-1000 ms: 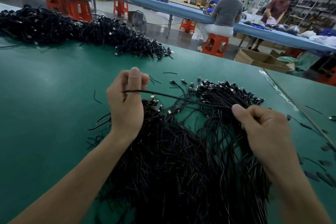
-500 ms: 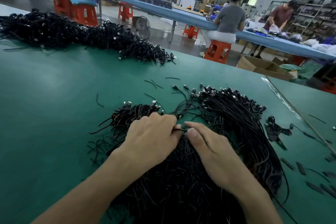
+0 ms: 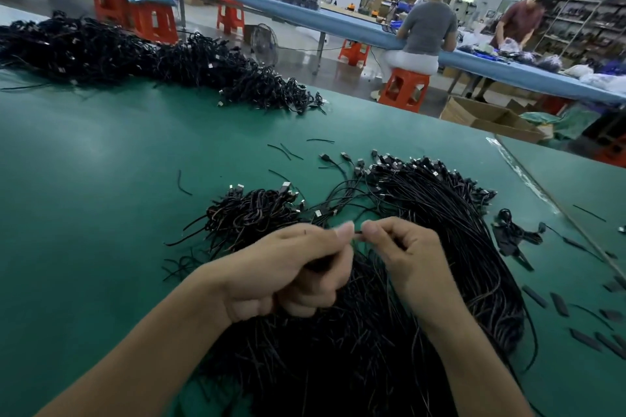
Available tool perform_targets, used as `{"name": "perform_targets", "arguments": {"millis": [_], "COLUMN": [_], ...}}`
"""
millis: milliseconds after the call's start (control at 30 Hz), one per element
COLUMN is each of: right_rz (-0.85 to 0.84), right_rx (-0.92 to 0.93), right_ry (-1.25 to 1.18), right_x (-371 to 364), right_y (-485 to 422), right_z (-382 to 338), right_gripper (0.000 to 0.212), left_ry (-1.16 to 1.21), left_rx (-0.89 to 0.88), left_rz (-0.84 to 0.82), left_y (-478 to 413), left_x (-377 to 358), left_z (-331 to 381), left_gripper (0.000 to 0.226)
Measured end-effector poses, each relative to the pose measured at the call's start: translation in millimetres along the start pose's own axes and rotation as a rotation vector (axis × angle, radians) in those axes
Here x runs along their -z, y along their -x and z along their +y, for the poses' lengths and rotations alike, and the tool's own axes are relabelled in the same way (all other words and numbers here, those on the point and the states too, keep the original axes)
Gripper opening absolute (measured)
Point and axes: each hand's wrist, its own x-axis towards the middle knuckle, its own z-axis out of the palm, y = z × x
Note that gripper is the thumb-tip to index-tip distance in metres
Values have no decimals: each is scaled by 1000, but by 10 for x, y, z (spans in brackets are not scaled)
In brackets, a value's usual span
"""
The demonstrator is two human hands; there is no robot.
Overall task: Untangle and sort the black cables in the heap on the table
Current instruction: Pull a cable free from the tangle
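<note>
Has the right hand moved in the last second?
Yes. The right hand moved left across the cable heap, from its right side to the middle, joining the left hand on a cable.

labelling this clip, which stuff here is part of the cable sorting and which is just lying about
In the job: left hand, right hand, the cable they pinch, near cable heap.
Lying about: black strips, cardboard box, orange stools.

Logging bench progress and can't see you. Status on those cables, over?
Left hand and right hand both pinching one black cable, thumbs nearly touching. Heap lies tangled right beneath. Loose scraps on the table, clear of the hands.
</note>
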Motion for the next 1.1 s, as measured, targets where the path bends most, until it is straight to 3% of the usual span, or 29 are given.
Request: {"name": "perform_targets", "arguments": {"millis": [200,267,367,467,533,700,800,900,1000,1100], "right_rz": [-336,-397,-384,-239,-156,-68,-117,-233,-398,-481], "right_rx": [-21,-6,38,137,163,120,53,-8,-46,-6], "right_ry": [168,223,308,346,313,101,60,130,261,376], "right_x": [-207,-183,-131,-79,-43,-33,-95,-158,-163,-105], "right_y": [168,225,253,197,138,50,92,155,220,266], "right_z": [-79,-123,-234,-297,-297,-249,-227,-218,-246,-299], "right_gripper": [34,34,27,19,15,16,22,29,31,34], "left_ry": [297,137,-352,-611,-591,-223,142,545,636,394], "left_rx": [-381,-431,-441,-335,-217,-48,-41,-153,-302,-400], "left_rz": [381,573,818,693,554,378,241,134,267,455], "left_y": [-150,-193,-216,-189,-159,-74,-41,-64,-118,-169], "left_x": [39,112,152,112,40,-80,-62,-8,31,70], "left_z": [-2,-89,-220,-272,-267,-198,-108,-32,-32,-142], "left_gripper": [34,32,30,28,34,61,53,42,47,43]}}
